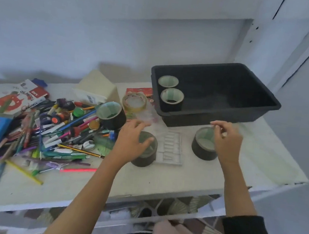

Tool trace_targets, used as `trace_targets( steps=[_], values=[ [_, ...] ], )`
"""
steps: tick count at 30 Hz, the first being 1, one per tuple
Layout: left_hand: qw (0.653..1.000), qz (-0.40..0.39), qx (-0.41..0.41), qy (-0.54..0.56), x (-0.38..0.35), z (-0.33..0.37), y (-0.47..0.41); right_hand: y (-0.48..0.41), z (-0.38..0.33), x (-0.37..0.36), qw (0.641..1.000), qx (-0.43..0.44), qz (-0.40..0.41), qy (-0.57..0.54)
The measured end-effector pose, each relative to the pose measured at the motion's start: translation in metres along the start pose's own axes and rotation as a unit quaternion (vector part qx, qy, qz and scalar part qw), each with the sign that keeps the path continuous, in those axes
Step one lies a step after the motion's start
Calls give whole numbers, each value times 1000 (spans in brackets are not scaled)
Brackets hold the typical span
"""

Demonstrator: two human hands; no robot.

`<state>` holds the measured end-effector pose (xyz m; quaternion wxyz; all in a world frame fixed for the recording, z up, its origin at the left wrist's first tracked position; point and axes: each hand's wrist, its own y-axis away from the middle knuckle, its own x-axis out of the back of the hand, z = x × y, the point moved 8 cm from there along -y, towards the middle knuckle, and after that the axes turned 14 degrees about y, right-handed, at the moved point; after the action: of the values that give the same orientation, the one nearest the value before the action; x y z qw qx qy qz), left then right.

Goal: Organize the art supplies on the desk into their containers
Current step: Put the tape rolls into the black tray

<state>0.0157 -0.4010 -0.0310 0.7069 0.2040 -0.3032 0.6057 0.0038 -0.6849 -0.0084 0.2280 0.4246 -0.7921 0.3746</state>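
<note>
Black: five cups [111, 118], one bin [197, 119].

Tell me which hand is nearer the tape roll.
Left. The left hand is just in front of the tape roll; the right hand is far to its right.

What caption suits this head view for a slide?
Beside a heap of pens, left hand grips one cup, right hand pinches a second cup; black tub behind holds two more.

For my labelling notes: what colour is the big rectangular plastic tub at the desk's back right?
The rectangular plastic tub is black; the head view shows it best.
</note>
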Motion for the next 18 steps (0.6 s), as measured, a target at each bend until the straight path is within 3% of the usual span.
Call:
trace_targets(
  steps=[3, 7, 9, 12, 18],
  values=[
    [996, -50, 24, -72, -9, -14, 20, 36, 8, -18, 990, 2, -55, 129],
    [992, -90, 18, -81, -15, -17, 34, 62, 3, -26, 988, 3, -68, 141],
    [995, -93, 16, -28, -16, -14, 37, 66, 5, -23, 983, -35, -55, 175],
    [996, -45, 31, 69, -8, -12, 38, 68, 8, -23, 981, -76, -83, 159],
    [984, 53, -14, 167, 14, 15, 28, 47, 7, -16, 981, -47, -126, 140]
  ],
)
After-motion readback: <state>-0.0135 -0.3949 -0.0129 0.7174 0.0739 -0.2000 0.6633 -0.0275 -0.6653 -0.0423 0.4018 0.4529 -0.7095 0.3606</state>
